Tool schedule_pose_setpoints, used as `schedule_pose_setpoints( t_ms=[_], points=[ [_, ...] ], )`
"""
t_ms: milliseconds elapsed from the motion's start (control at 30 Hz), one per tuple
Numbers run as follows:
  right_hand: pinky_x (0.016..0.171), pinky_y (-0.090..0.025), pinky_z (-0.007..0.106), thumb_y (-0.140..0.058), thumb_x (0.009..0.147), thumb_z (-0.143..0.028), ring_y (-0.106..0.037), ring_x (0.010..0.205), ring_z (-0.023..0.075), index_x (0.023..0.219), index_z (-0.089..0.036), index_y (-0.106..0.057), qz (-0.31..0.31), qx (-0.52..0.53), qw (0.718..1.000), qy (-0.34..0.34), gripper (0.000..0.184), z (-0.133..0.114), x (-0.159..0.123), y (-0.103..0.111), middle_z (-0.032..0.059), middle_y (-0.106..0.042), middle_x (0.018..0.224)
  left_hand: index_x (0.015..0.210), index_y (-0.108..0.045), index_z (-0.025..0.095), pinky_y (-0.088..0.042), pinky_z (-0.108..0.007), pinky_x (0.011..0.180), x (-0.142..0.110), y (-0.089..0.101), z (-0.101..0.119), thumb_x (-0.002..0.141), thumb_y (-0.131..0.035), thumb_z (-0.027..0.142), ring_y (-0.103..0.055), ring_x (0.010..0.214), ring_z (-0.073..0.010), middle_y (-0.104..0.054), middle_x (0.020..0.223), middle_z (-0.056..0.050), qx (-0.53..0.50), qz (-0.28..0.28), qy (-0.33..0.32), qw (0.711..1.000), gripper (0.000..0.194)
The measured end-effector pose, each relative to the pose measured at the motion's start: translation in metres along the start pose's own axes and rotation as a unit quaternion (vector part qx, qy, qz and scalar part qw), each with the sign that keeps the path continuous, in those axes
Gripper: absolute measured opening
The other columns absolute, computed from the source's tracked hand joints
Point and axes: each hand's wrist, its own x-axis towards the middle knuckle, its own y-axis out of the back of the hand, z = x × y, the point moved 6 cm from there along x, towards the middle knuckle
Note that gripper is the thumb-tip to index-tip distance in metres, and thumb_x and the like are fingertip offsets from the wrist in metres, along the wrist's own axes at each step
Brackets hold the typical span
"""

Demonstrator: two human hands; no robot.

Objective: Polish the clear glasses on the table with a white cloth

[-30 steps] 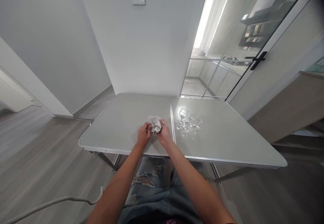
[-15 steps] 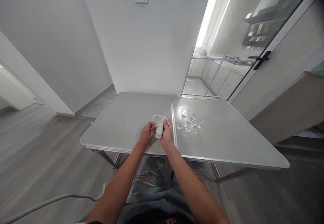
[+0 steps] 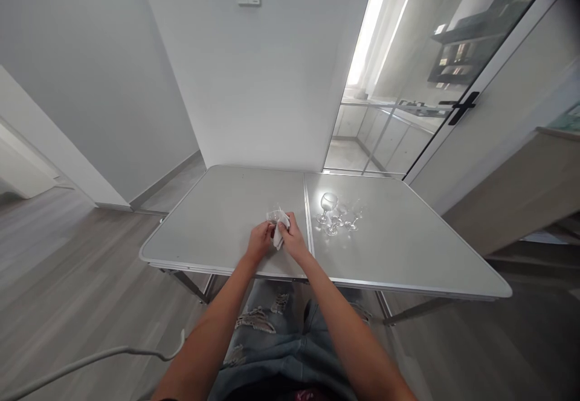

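Note:
Above the near middle of the folding table (image 3: 217, 214), my left hand (image 3: 260, 241) is closed around the lower part of a clear wine glass (image 3: 273, 214). My right hand (image 3: 293, 239) grips a white cloth (image 3: 279, 237) and presses it against the side of that glass. The glass's bowl faces away from me, and its stem is mostly hidden by fingers and cloth. To the right, past the table's centre seam, stand several clear stemmed glasses (image 3: 329, 202) close together; their outlines overlap in the glare.
A pale wall (image 3: 254, 87) rises behind the table's far edge. On the right is a glass-panelled door with a black handle (image 3: 463, 108). A grey cable (image 3: 113, 351) curves in at the lower left.
The cloth has been drawn in around the glass and looks more bunched, so more of the glass's rim shows. My right hand has turned and moved slightly left.

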Motion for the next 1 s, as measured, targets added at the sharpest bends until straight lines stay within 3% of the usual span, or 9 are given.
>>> schedule_pose_setpoints(
  t_ms=[133,233,400,500,633,800,900,1000],
  points=[
    [0.068,-0.043,0.026,-0.056,0.091,-0.039,-0.051,0.071,0.0146,0.101,-0.025,-0.047,-0.009,-0.002,1.000,-0.020,0.019,0.010,0.000,0.008,-0.0037,-0.052,0.080,0.067,-0.057,0.020,-0.036,-0.027,0.060,-0.002,-0.004,0.004,0.098,-0.045,0.031,-0.049,0.057,-0.0141,-0.056,0.061,-0.001,-0.037,-0.038,-0.005,0.999,0.035],
    [0.064,-0.043,0.024,-0.062,0.088,-0.040,-0.051,0.067,0.0128,0.097,-0.025,-0.048,-0.014,0.096,0.993,-0.066,0.023,0.019,-0.003,0.008,-0.0047,-0.052,0.078,0.068,-0.060,0.020,-0.038,-0.027,0.062,-0.003,-0.003,0.009,0.096,-0.051,0.033,-0.051,0.061,-0.0144,-0.057,0.064,-0.001,-0.042,-0.045,-0.024,0.998,0.033],
    [0.060,-0.048,0.025,-0.074,0.080,-0.040,-0.058,0.062,0.0121,0.101,-0.027,-0.050,-0.072,0.281,0.946,-0.148,0.035,0.020,-0.011,-0.001,-0.0033,-0.060,0.084,0.080,-0.058,0.020,-0.038,-0.025,0.059,-0.002,0.013,0.004,0.083,-0.072,0.036,-0.047,0.061,-0.0121,-0.054,0.070,0.002,-0.097,0.070,0.029,0.992,0.022],
    [0.061,-0.050,0.027,-0.077,0.077,-0.038,-0.060,0.063,0.0128,0.103,-0.026,-0.055,-0.089,0.314,0.930,-0.168,0.036,0.016,-0.015,0.001,-0.0019,-0.063,0.086,0.108,-0.054,0.022,-0.043,-0.023,0.059,0.000,0.014,0.001,0.075,-0.080,0.037,-0.054,0.076,-0.0136,-0.061,0.099,-0.004,-0.157,0.080,0.060,0.982,0.045],
    [0.066,-0.051,0.027,-0.078,0.077,-0.039,-0.062,0.071,0.0148,0.106,-0.023,-0.060,-0.089,0.316,0.924,-0.195,0.037,0.020,-0.019,0.008,0.0011,-0.066,0.090,0.141,-0.039,0.024,-0.052,-0.029,0.075,0.001,0.006,0.008,0.078,-0.078,0.035,-0.058,0.106,-0.0210,-0.054,0.136,-0.014,-0.196,-0.009,0.039,0.980,0.074],
    [0.063,-0.046,0.026,-0.070,0.083,-0.049,-0.054,0.070,0.0147,0.103,-0.023,-0.062,-0.060,0.230,0.954,-0.184,0.034,0.026,-0.019,0.017,0.0007,-0.061,0.085,0.150,-0.032,0.027,-0.056,-0.035,0.084,-0.001,0.003,0.009,0.078,-0.079,0.033,-0.062,0.102,-0.0201,-0.055,0.136,-0.015,-0.201,-0.039,0.032,0.978,0.086],
    [0.073,-0.047,0.031,-0.061,0.088,-0.048,-0.052,0.079,0.0182,0.092,-0.022,-0.064,-0.012,0.059,0.996,-0.070,0.027,0.013,-0.015,0.031,0.0029,-0.057,0.087,0.149,-0.032,0.029,-0.058,-0.033,0.078,-0.001,0.002,0.005,0.075,-0.081,0.033,-0.065,0.098,-0.0185,-0.053,0.133,-0.014,-0.236,-0.024,0.048,0.970,0.089],
    [0.094,-0.042,0.040,-0.058,0.091,-0.039,-0.050,0.097,0.0234,0.090,-0.022,-0.067,0.052,-0.154,0.984,0.072,0.019,-0.011,-0.016,0.041,0.0071,-0.057,0.100,0.144,-0.037,0.029,-0.059,-0.033,0.077,0.000,0.004,0.006,0.076,-0.080,0.033,-0.068,0.098,-0.0188,-0.052,0.133,-0.013,-0.241,-0.007,0.048,0.969,0.081]
  ],
)
